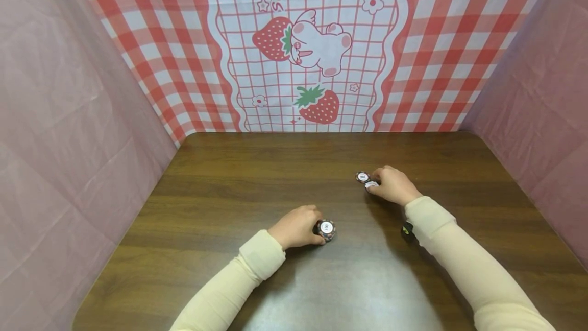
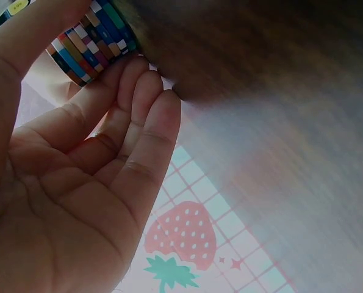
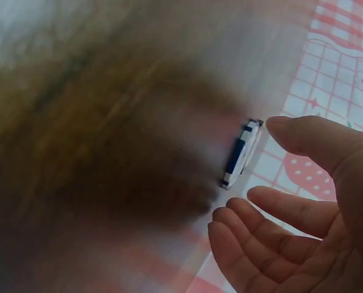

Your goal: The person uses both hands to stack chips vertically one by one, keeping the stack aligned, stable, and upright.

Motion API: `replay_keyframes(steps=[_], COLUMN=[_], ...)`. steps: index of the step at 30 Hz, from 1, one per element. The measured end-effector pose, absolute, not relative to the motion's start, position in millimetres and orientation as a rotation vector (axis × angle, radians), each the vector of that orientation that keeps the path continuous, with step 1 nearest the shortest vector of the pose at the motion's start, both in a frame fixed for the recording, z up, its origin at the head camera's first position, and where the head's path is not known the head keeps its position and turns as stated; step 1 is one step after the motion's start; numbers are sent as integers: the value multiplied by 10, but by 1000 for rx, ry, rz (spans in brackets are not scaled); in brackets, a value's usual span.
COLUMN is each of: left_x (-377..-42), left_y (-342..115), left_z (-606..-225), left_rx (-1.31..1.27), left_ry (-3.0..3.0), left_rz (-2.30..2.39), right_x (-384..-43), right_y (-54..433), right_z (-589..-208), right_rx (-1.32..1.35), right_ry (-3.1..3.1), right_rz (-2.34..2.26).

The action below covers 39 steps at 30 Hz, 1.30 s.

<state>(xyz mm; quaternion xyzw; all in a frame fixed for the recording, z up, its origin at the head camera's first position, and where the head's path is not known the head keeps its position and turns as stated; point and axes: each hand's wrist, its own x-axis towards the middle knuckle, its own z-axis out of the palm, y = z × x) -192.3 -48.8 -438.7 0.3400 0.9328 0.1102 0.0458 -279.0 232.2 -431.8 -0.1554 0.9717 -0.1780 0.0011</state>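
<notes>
My left hand (image 1: 298, 227) grips a stack of poker chips (image 1: 327, 228) near the middle of the wooden table. In the left wrist view, the stack's many-coloured edges (image 2: 93, 43) show between thumb and fingers. Farther back and to the right, my right hand (image 1: 394, 185) is at a poker chip (image 1: 371, 185), which it partly covers. Another poker chip (image 1: 362, 176) lies flat just left of that one. The right wrist view shows a blue-and-white chip edge (image 3: 239, 155) by the thumb tip, while the fingertips (image 3: 230, 210) stay apart from it.
A dark round object with a yellow-green mark (image 1: 407, 231) sits under the right cuff. Behind the brown wooden table (image 1: 257, 167) hangs a red-and-white strawberry cloth (image 1: 312, 65). Pink curtains (image 1: 55, 116) flank both sides.
</notes>
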Motion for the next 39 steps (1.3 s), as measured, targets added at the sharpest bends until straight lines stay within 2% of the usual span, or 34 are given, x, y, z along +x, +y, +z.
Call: replay_keyframes(steps=[39], left_x=[-1921], left_y=[-493], left_z=[-4389], left_rx=[1068], left_ry=[2856], left_rz=[329], right_x=[-2753], right_y=[2283], right_z=[-4274], right_rx=[-536], right_ry=[3026], right_rz=[-501])
